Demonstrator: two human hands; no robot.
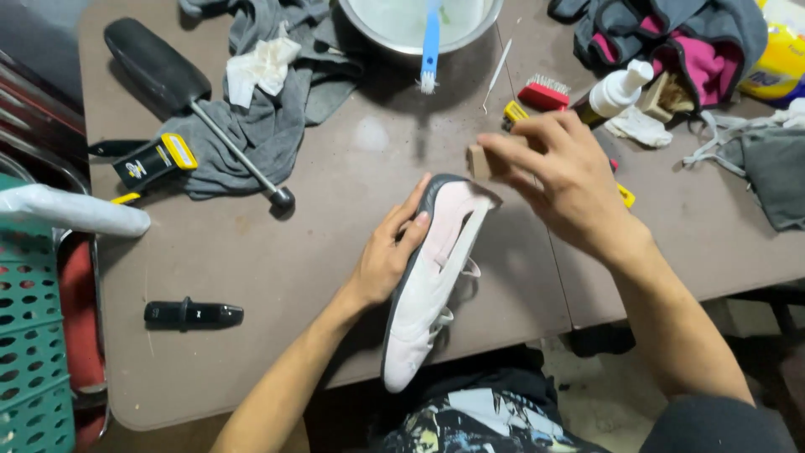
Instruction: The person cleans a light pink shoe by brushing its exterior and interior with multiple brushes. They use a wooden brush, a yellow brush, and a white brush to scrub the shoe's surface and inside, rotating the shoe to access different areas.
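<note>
My left hand (387, 254) grips a pale pink and white shoe (432, 285) by its dark sole edge, holding it on its side over the front edge of the brown table (277, 252). My right hand (560, 172) pinches a small tan block (480, 159) just above the shoe's heel end. The block's far side is hidden by my fingers.
A metal bowl (470, 29) with a blue brush (430, 50) sits at the back. Grey cloths (251, 126), a black shoe tree (180, 92), a red brush (545, 92), a white pump bottle (616, 91), a black handle (193, 315) and a green basket (33, 352) lie around.
</note>
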